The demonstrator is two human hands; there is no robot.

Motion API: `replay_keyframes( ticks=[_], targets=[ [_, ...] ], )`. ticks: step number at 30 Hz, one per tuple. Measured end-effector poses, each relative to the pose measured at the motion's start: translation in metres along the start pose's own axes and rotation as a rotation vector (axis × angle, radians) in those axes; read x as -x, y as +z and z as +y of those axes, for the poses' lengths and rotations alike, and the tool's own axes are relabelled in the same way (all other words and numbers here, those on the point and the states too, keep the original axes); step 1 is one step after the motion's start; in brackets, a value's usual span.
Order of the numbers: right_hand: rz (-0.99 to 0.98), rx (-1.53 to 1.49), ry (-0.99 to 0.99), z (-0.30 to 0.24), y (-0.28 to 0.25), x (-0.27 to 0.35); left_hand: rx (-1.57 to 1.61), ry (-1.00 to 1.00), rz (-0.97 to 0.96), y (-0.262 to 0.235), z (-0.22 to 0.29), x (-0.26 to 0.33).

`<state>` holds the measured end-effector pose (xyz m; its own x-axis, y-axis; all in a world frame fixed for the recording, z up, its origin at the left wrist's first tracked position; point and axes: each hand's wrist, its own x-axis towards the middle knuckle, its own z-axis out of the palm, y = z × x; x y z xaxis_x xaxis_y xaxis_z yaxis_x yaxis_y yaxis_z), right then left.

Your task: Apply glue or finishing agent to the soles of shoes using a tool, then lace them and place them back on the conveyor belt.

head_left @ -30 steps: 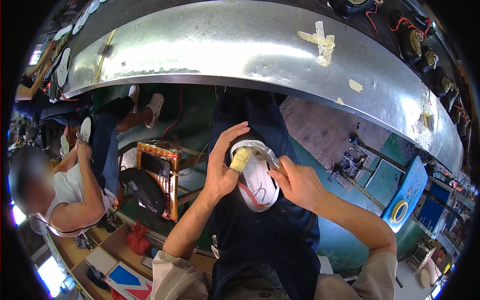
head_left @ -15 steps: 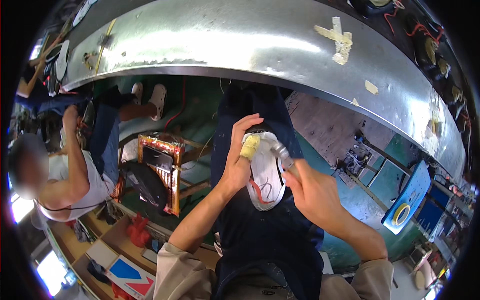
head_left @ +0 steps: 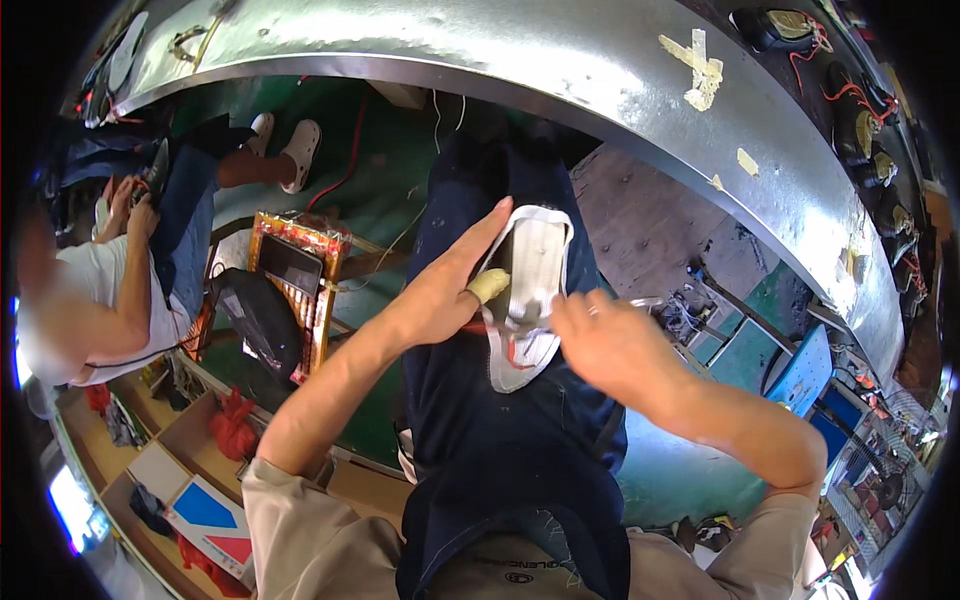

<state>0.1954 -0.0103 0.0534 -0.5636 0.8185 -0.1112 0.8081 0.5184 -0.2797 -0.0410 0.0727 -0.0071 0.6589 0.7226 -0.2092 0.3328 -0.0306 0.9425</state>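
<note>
A: Where do I find the shoe (head_left: 541,255) through the remote head camera?

B: I place it at the dial's centre, white-lined face upward, on the person's dark-aproned lap (head_left: 510,450); its long axis points between twelve and one. A red lace (head_left: 518,352) shows near its six o'clock end.

A: How do I record each hand?

B: Left hand (head_left: 440,295), nine o'clock: pinching the shoe's side between fingers and a thumb in yellow wrapping (head_left: 488,285). Right hand (head_left: 620,345), four o'clock: curled around a metal tool (head_left: 646,302), one end of which I see jutting toward three o'clock; blur hides the rest.

A: And the surroundings?

B: At twelve o'clock I see the metal worktop (head_left: 480,55), bearing pale tape (head_left: 698,70); at two, dark shoes with red laces (head_left: 776,29). Between nine and ten lies a phone (head_left: 290,265), a black bag (head_left: 258,320) just beside it; farther out at nine, a co-worker in a white top (head_left: 110,300). Between three and four I note a blue panel (head_left: 800,370).
</note>
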Motion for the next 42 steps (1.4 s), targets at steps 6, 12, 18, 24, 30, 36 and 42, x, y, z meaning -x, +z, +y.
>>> replay_keyframes(
  ticks=[6, 12, 18, 24, 30, 36, 42],
  targets=[
    [-0.298, -0.363, -0.146, 0.003, 0.022, 0.013, 0.707, -0.413, -0.057, 0.001, -0.003, 0.000],
    [-0.180, -0.331, 0.083, 0.010, -0.004, 0.031, 0.110, -0.010, 0.391, 0.083, -0.037, 0.015],
    [-0.241, -0.150, 0.293, -0.011, 0.004, 0.015, 0.569, -0.191, 0.319, 0.101, -0.032, 0.030],
    [0.068, -0.477, 0.606, -0.048, 0.066, 0.021, 0.858, -0.295, 0.249, 0.084, -0.015, 0.017],
    [0.082, -1.156, 0.711, -0.037, 0.080, 0.026, 0.235, -0.112, 0.190, 0.066, -0.043, 0.029],
    [0.395, -0.522, 0.321, -0.005, 0.057, 0.005, -0.047, 0.003, 0.314, 0.082, -0.032, 0.018],
    [0.114, -0.486, 0.365, -0.003, 0.039, 0.005, 0.091, -0.053, 0.050, 0.058, -0.023, 0.025]
  ],
)
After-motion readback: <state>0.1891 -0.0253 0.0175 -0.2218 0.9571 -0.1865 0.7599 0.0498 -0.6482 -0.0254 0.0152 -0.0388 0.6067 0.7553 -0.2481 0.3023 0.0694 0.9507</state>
